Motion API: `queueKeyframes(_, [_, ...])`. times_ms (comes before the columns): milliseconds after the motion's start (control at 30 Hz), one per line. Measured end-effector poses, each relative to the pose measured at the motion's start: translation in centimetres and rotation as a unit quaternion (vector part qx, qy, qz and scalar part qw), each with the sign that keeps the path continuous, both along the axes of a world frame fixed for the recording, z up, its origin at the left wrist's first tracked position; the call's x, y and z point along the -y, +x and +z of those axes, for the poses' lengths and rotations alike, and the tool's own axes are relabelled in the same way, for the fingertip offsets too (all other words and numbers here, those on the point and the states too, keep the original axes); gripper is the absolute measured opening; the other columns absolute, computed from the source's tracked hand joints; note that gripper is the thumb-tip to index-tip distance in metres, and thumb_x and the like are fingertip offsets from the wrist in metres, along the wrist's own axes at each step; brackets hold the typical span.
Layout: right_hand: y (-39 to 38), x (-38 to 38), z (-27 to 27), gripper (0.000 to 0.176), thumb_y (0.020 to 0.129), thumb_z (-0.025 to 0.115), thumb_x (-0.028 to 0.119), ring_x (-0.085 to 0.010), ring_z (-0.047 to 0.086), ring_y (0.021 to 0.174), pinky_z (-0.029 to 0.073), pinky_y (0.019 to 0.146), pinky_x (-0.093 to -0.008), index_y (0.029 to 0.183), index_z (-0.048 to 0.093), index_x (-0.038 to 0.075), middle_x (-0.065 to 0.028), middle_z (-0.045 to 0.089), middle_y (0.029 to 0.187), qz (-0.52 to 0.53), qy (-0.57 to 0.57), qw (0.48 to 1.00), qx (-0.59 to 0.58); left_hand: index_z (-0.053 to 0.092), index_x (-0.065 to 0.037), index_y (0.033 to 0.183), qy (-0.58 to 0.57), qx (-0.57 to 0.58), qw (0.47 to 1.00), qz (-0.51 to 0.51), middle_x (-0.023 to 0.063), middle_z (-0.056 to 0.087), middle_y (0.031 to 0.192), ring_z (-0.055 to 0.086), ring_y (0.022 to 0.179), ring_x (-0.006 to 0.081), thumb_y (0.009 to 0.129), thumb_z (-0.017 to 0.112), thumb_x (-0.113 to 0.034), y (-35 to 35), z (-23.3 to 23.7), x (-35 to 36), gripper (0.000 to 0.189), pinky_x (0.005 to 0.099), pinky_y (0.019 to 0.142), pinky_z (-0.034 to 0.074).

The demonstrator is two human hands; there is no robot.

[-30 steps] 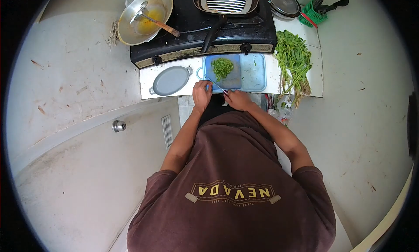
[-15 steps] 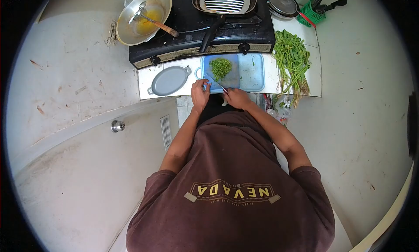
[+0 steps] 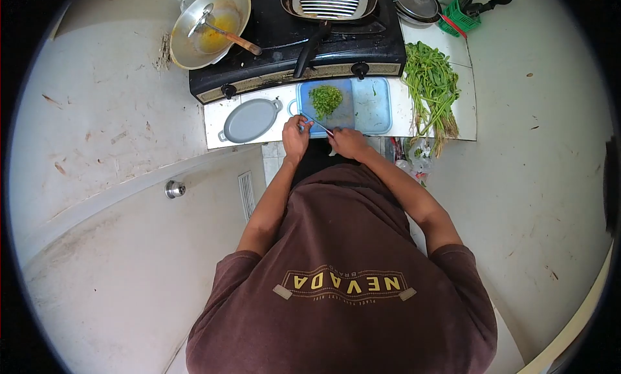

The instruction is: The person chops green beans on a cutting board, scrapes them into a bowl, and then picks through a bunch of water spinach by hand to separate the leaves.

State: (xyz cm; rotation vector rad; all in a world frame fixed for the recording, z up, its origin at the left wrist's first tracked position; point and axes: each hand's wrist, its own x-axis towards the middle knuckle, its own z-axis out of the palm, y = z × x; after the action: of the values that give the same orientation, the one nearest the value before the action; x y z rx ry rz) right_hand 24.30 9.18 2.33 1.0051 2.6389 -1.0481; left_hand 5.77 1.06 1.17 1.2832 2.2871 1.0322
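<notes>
My right hand [image 3: 348, 143] is closed round the handle of a knife [image 3: 317, 123], whose blade slants up and left over the near left part of a blue cutting board [image 3: 343, 120]. My left hand [image 3: 296, 138] is at the board's near left corner, thumb and fingers pinched close to the blade's far end. Whether they grip the blade or some small thing cannot be made out. Beyond the blade lies a heap of chopped greens [image 3: 325, 101] on the board. The board rests on a light blue tray [image 3: 381, 109], which shows on the right.
Left of the board sits a grey oval plate [image 3: 251, 121]. Leafy greens with roots [image 3: 432, 83] lie at right. Behind are a black stove [image 3: 278, 60], a pan with a ladle [image 3: 184, 41], a grill pan [image 3: 369, 5], a strainer [image 3: 417, 2] and a green basket [image 3: 460, 18] of utensils.
The knife blade has shifted slightly up and left, its far end now closer to the left fingers. My right hand has moved a little left with it. The chopped heap lies as before.
</notes>
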Motion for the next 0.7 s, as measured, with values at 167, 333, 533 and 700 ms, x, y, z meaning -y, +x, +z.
queueKeyframes(167, [0.5,-0.2,-0.7,0.041,0.098,0.053,0.036,-0.0449,0.069,0.079,0.055,0.072,-0.0535,0.096,0.065,-0.003,-0.0258,0.069,0.081,-0.024,0.001,1.000,-0.009,0.064,-0.001,0.087,-0.026,0.033,0.999,0.019,0.0128,0.064,0.078,0.060,0.076,0.0332,0.080,0.081,-0.016,-0.3,-0.3,0.1,0.024,0.0437,0.070,0.047])
queueKeyframes(333, [0.9,-0.1,0.5,0.039,0.098,0.052,0.035,-0.0437,0.069,0.084,0.055,0.077,-0.0533,0.100,0.066,-0.002,-0.0256,0.070,0.087,-0.007,-0.025,1.000,0.008,0.063,-0.001,0.084,-0.038,0.030,0.999,0.008,0.0130,0.063,0.074,0.059,0.070,0.0327,0.081,0.082,-0.018,-0.6,-0.2,0.0,0.026,0.0432,0.066,0.047])
queueKeyframes(533, [0.8,-0.2,0.1,0.037,0.097,0.054,0.033,-0.0428,0.070,0.084,0.056,0.076,-0.0537,0.102,0.065,-0.002,-0.0247,0.070,0.088,0.010,-0.018,0.999,0.030,0.064,-0.001,0.085,-0.026,0.036,0.999,-0.002,0.0123,0.063,0.073,0.060,0.067,0.0297,0.081,0.082,-0.017,-0.8,-0.1,-0.1,0.025,0.0402,0.063,0.047])
queueKeyframes(700, [0.8,-0.1,-0.1,0.036,0.096,0.054,0.031,-0.0418,0.070,0.078,0.056,0.072,-0.0530,0.100,0.063,-0.004,-0.0242,0.070,0.083,0.017,0.029,0.999,0.014,0.065,-0.001,0.085,-0.045,0.132,0.989,0.048,0.0081,0.065,0.072,0.062,0.064,0.0186,0.081,0.082,-0.014,-0.9,-0.8,-0.1,0.021,0.0334,0.063,0.049])
